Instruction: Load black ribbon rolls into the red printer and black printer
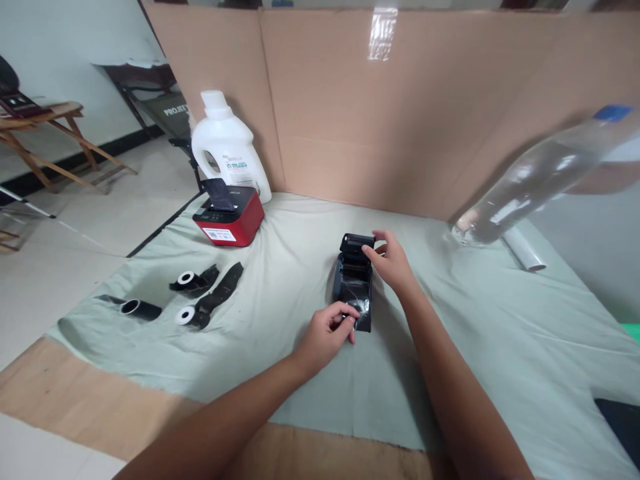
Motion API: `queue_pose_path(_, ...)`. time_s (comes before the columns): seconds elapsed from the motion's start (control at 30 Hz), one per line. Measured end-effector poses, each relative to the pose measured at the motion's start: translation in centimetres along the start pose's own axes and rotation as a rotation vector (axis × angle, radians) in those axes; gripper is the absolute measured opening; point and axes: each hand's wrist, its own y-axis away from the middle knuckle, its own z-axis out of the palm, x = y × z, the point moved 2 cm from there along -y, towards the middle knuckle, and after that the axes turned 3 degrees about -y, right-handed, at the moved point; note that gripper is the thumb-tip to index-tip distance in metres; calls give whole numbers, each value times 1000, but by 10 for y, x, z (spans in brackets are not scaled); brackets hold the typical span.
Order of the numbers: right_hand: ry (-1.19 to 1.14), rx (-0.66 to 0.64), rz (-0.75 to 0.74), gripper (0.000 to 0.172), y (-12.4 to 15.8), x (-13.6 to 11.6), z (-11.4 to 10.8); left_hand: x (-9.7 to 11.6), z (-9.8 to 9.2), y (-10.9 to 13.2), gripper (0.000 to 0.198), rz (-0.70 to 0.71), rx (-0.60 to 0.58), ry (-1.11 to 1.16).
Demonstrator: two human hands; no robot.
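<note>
A small black handheld printer (339, 277) lies on the cloth with its lid (357, 241) raised at the far end. Out of its near end runs a glossy black strip (356, 298). My left hand (327, 333) pinches this strip close to its near edge, fingertips pressed together. At the lid's right side is my right hand (393, 261), thumb and forefinger closed on its edge. The inside of the printer is partly hidden by the strip.
On the left lie several rolls of black strip, one a black roll (143, 310). Behind them stand a red-and-black printer (239, 220) and a white detergent bottle (233, 143). A large clear bottle (530, 187) leans right, near a white tube (524, 250). A cardboard wall (360, 127) closes the back.
</note>
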Motion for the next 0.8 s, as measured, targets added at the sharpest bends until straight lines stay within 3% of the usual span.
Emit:
queue_pose_path(0.13, 128, -207, -99, 28, 4, -13, -8, 1, -2, 2, 23, 48, 29, 26)
queue_pose_path(0.37, 319, -361, -159, 32, 17, -32, -15, 1, 0, 5, 20, 71, -22, -16)
queue_pose_path(0.5, 320, -465, -151, 34, 17, -30, -18, 3, -1, 5, 17, 74, -32, -21)
queue_pose_path(0.67, 352, -357, 77, 63, 9, -9, -21, 4, -1, 5, 16, 74, -33, -40)
queue_pose_path(0.8, 302, -450, 345, 48, 6, -2, -15, 2, -1, 3, 17, 60, -47, -39)
